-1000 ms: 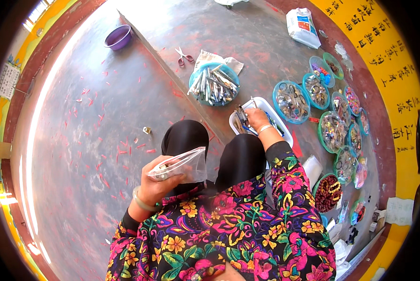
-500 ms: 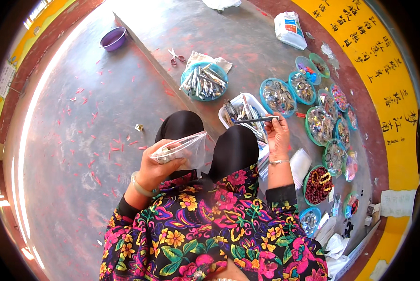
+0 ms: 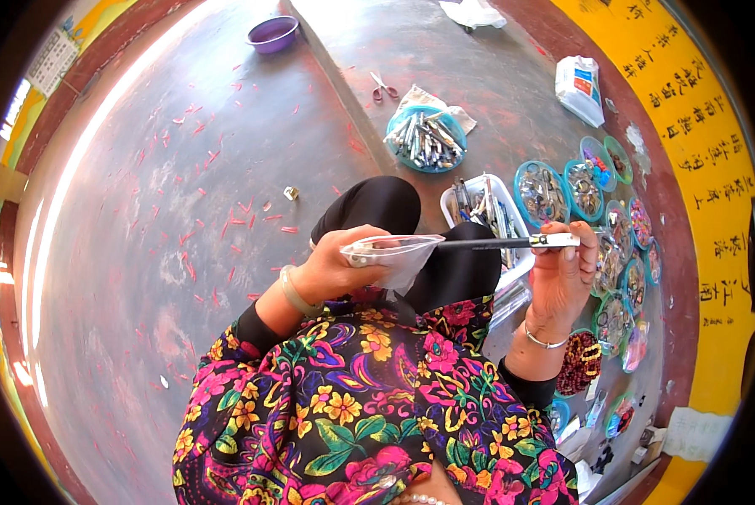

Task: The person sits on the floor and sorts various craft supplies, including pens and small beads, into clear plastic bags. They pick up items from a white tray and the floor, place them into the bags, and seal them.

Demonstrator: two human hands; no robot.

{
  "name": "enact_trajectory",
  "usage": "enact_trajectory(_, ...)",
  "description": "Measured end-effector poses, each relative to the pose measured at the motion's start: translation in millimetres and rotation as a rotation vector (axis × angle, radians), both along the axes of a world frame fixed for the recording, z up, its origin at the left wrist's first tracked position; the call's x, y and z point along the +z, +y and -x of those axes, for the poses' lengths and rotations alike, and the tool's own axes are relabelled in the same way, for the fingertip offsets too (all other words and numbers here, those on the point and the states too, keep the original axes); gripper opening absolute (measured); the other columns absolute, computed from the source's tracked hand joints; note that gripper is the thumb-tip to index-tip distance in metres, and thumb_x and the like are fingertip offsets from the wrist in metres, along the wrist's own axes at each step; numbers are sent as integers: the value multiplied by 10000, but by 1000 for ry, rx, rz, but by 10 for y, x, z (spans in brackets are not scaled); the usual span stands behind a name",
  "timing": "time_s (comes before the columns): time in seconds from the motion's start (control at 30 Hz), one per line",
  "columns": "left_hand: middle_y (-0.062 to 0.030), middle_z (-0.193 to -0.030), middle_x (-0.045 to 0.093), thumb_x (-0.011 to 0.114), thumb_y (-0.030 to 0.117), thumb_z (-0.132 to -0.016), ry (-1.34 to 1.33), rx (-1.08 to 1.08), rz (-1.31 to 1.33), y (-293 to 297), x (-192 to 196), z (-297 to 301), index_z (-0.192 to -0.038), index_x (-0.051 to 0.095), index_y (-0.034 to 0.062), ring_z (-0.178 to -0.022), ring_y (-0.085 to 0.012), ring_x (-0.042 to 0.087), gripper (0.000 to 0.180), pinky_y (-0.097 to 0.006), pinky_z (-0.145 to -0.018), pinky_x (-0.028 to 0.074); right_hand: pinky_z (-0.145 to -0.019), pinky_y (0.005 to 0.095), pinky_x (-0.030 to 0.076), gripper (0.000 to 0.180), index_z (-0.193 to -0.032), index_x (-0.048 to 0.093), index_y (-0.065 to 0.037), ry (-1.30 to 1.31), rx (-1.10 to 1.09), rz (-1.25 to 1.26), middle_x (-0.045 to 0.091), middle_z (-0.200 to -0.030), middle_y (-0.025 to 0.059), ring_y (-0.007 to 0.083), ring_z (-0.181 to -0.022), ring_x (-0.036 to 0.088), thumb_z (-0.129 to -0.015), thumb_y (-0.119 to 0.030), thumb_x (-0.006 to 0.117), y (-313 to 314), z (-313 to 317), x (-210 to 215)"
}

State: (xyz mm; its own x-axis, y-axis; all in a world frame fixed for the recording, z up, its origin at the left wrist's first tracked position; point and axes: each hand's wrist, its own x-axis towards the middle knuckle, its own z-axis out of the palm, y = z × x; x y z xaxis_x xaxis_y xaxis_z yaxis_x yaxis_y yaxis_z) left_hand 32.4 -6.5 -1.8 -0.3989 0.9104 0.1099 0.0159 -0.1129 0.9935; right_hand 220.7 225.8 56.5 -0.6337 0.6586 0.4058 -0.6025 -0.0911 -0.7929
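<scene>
Vs half a second ago: right hand [image 3: 563, 273] has come off the white tray [image 3: 512, 220] and swung in toward the left. Pen [image 3: 499, 243] now lies level, tip at the mouth of the bag [image 3: 392, 252]; before it was up over the tray, well apart from the bag. Left hand [image 3: 337, 268] has lifted the bag a bit and turned its mouth toward the pen.

Left hand: closed on the bag's edge, thumb on top, holding it open. Bangle at the wrist.
Right hand: fingers pinched on the pen's rear end. Thin bracelet at the wrist.

Pen: long, thin, dark barrel, pale silvery cap end in the fingers. Horizontal, bridging both hands, above the black-clad knees. Can't tell if the tip is inside the bag yet or just at the opening.

Bag: small, clear plastic, crumpled, mouth facing right. Contents too blurred to tell.

Around: white tray just past the knees, holds more pens. Teal bowl [image 3: 426, 139] of silvery pieces beyond it. Scissors [image 3: 382, 85] further out, purple bowl [image 3: 274, 34] far left. Row of small round dishes [image 3: 542, 193] along the right side. Red scraps scattered over the floor [image 3: 142, 252].
</scene>
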Motion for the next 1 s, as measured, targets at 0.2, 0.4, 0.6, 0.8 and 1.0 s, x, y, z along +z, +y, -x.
enact_trajectory(0.2, -71, -918, 671, 720, 27, -742, 230, -23, -46, 2, 111, -46, -1066, 599, -2, -825, -114, 639, 346, -260, -725, 507, -770, 327, 509, 293, -1118, 542, -9, -58, 53, -195, 630, -972, 200, 229, -854, 619, -859, -116, 628, -199, 138, 150)
enact_trajectory(0.4, -79, -934, 674, 727, 39, -733, 287, -7, -73, -1, 57, -21, -1073, 594, 2, -834, -141, 646, 367, -279, -746, 508, -771, 277, 512, 250, -1109, 551, 28, -187, 114, -331, 642, -984, 194, 192, -858, 630, -870, -37, 589, -264, 196, 192)
enact_trajectory(0.6, -82, -948, 671, 717, 32, -739, 247, -39, -63, 14, 59, 3, -1079, 590, 2, -843, -134, 639, 364, -275, -751, 506, -812, 259, 508, 233, -1090, 555, 48, -332, 163, -352, 653, -990, 160, 166, -916, 628, -858, 49, 573, -403, 316, 238)
enact_trajectory(0.8, -99, -927, 674, 710, 74, -748, 129, 4, -21, -2, 44, 6, -1061, 597, 17, -837, -181, 657, 338, -283, -760, 502, -814, 261, 506, 231, -1081, 550, 44, -341, 167, -333, 657, -982, 150, 165, -906, 630, -854, 40, 590, -422, 379, 314)
enact_trajectory(1.0, -81, -917, 675, 714, 89, -751, 125, 4, -20, 7, 6, 6, -1053, 605, 11, -822, -144, 645, 331, -278, -746, 500, -800, 252, 497, 219, -1071, 554, 27, -416, 209, -339, 658, -944, 116, 151, -906, 631, -855, 45, 588, -481, 436, 319)
